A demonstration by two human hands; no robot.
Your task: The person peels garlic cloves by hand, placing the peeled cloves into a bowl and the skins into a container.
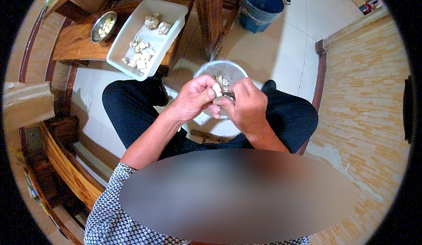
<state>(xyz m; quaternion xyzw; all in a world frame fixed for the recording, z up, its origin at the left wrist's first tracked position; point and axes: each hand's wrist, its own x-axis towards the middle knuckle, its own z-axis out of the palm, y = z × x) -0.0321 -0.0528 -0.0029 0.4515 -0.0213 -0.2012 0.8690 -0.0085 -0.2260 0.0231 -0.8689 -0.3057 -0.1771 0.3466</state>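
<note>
Between the thumb and fingers of my left hand (198,96) is a pale garlic clove (217,89), held over a bucket (237,68). My right hand (247,102) is closed close beside the clove, its thumb and fingers pinched together. A small dark object (229,94) shows between those fingers, too small to name for sure. Garlic skins (223,81) lie inside the bucket below my hands. To the left, a white plastic tray (118,47) carries garlic bulbs (152,21) and loose cloves (141,56). A metal bowl (93,33) beside it contains peeled cloves (106,27).
The tray and bowl rest on a wooden bench (72,43) at the far left. A blue bin (259,9) stands on the tiled floor beyond a wooden post (208,16). My knees flank the bucket. A patterned wall (360,87) runs along the right.
</note>
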